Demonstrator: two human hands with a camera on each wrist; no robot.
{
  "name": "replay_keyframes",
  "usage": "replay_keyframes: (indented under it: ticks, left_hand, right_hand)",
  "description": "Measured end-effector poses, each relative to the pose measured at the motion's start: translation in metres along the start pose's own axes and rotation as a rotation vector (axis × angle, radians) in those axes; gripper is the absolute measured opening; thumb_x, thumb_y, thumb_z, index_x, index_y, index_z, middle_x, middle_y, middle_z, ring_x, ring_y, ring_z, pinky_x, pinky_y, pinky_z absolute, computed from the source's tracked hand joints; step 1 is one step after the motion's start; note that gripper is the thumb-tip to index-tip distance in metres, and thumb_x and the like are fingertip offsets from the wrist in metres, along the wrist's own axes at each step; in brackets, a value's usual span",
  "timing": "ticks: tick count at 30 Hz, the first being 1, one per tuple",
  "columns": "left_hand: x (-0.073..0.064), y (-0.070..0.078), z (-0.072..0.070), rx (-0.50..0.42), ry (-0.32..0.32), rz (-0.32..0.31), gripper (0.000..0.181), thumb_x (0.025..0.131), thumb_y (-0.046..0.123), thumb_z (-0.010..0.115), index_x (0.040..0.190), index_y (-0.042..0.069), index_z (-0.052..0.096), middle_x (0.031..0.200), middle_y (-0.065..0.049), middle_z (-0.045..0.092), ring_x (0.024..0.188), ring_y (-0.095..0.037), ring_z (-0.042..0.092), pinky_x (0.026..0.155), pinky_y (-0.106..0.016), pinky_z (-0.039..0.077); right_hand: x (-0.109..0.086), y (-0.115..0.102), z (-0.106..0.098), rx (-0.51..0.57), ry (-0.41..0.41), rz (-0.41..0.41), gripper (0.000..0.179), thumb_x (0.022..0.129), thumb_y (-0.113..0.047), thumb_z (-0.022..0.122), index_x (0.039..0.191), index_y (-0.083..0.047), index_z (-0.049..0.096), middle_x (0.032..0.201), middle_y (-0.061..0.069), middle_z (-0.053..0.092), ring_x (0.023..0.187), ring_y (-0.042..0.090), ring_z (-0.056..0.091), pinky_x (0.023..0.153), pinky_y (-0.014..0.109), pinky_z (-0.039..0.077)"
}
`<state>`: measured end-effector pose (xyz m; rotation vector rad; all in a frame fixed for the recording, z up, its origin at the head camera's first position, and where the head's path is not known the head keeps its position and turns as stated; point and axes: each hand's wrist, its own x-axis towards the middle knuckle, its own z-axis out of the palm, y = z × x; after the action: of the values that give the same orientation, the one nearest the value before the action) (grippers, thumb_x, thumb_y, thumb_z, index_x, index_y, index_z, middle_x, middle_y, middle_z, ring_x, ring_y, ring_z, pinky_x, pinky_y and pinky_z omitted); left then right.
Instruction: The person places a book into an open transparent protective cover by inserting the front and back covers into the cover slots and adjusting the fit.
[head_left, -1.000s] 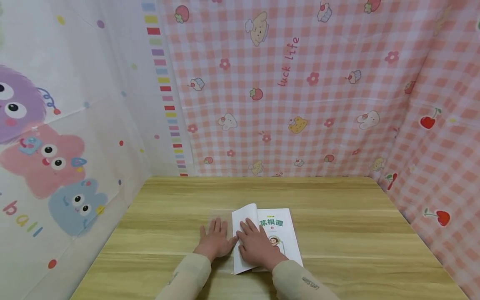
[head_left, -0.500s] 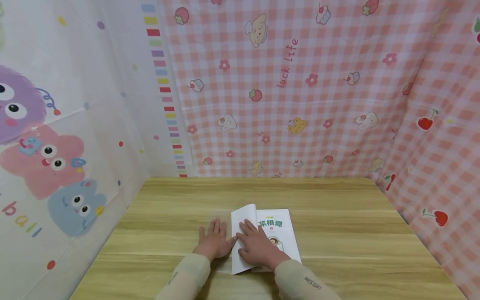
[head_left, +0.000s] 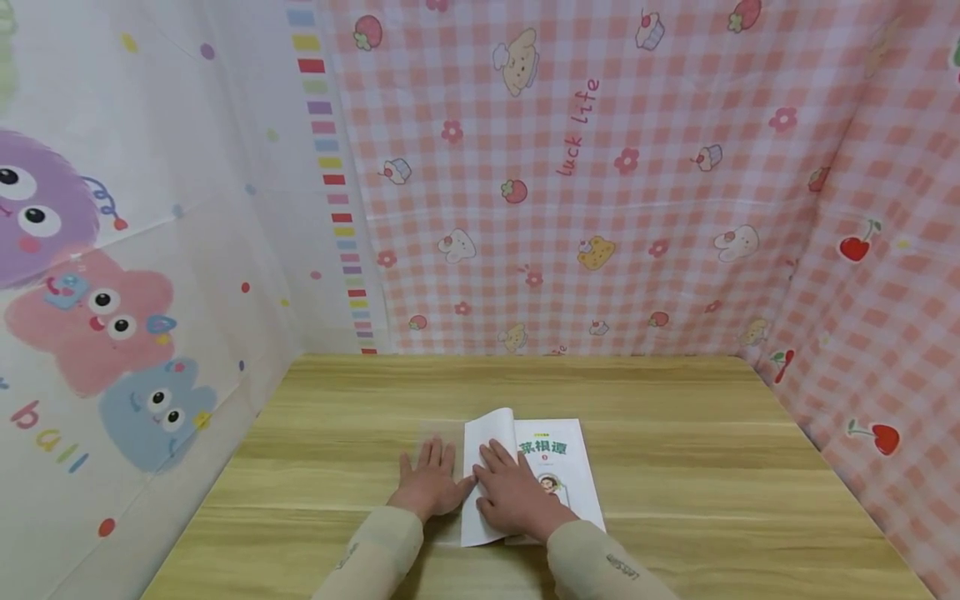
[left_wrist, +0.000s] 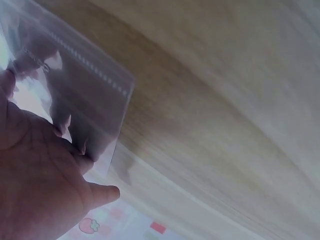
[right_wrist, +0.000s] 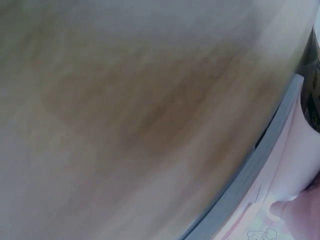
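Observation:
A thin white book [head_left: 587, 475] with green printed characters lies opened on the table in the head view. Its left-hand white leaf [head_left: 489, 429] is folded over to the left, bowed up near the spine. My right hand [head_left: 517, 497] presses on that leaf with straight fingers; only a bit of it shows at the lower right of the right wrist view. To the left, my left hand [head_left: 429, 486] lies flat, its thumb close to the leaf's edge. Under its fingers, the left wrist view shows a clear plastic sheet [left_wrist: 95, 92] with a serrated line along one edge.
The wooden table [head_left: 720, 467] extends around the book on all sides. A pink checked cloth [head_left: 570, 208] hangs behind it, and a white cartoon-printed cloth [head_left: 247, 225] stands at the left. The right wrist view is mostly blurred tabletop [right_wrist: 125, 125] with the book's grey edge.
The white leaf's lower left corner has shifted slightly left and lies a little flatter. Both hands stay nearly in place.

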<state>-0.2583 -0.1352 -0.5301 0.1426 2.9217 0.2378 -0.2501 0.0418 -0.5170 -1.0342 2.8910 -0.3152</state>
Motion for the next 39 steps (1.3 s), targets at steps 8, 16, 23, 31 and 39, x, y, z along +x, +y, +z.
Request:
replay_keyframes:
  ticks: [8,16,23,31,39]
  left_hand:
    - [-0.013,0.007,-0.019,-0.057,-0.021,0.011,0.074,0.100,0.053,0.047,0.152,0.001,0.035,0.160,-0.022,0.023,0.148,-0.039,0.017,0.113,-0.067,0.009]
    - [-0.016,0.005,-0.026,-0.125,-0.048,0.017,0.070,0.102,0.047,0.043,0.152,-0.001,0.033,0.161,-0.023,0.020,0.149,-0.039,0.015,0.114,-0.065,0.007]
    - [-0.015,0.006,-0.027,-0.160,-0.037,0.011,0.076,0.100,0.052,0.044,0.152,-0.002,0.033,0.159,-0.025,0.022,0.148,-0.039,0.016,0.115,-0.064,0.007]
    - [-0.015,0.005,-0.025,-0.165,-0.027,0.008,0.075,0.100,0.050,0.045,0.152,-0.002,0.034,0.159,-0.025,0.023,0.148,-0.039,0.016,0.115,-0.064,0.008]
    - [-0.003,-0.002,-0.007,-0.128,-0.001,0.040,0.073,0.103,0.049,0.038,0.152,-0.003,0.031,0.160,-0.025,0.020,0.149,-0.038,0.014,0.115,-0.062,0.009]
  right_hand:
    - [-0.009,0.011,-0.004,0.130,0.068,0.011,0.052,0.098,-0.029,0.053,0.144,-0.004,0.051,0.161,0.018,0.024,0.150,0.034,0.015,0.115,0.058,0.020]
    - [-0.007,0.015,0.002,0.144,0.090,-0.021,0.053,0.098,-0.029,0.053,0.144,-0.003,0.050,0.161,0.020,0.023,0.150,0.036,0.014,0.117,0.052,0.020]
    - [-0.006,0.012,0.002,0.120,0.071,0.010,0.054,0.099,-0.032,0.050,0.146,-0.005,0.049,0.162,0.017,0.021,0.151,0.033,0.011,0.118,0.048,0.018]
    - [-0.007,0.008,-0.002,0.104,0.072,-0.006,0.053,0.098,-0.030,0.052,0.143,-0.003,0.052,0.159,0.018,0.029,0.149,0.036,0.016,0.118,0.048,0.020]
    - [-0.002,0.007,0.005,0.068,0.058,-0.003,0.054,0.098,-0.032,0.050,0.144,-0.005,0.051,0.160,0.015,0.028,0.150,0.033,0.013,0.119,0.045,0.018]
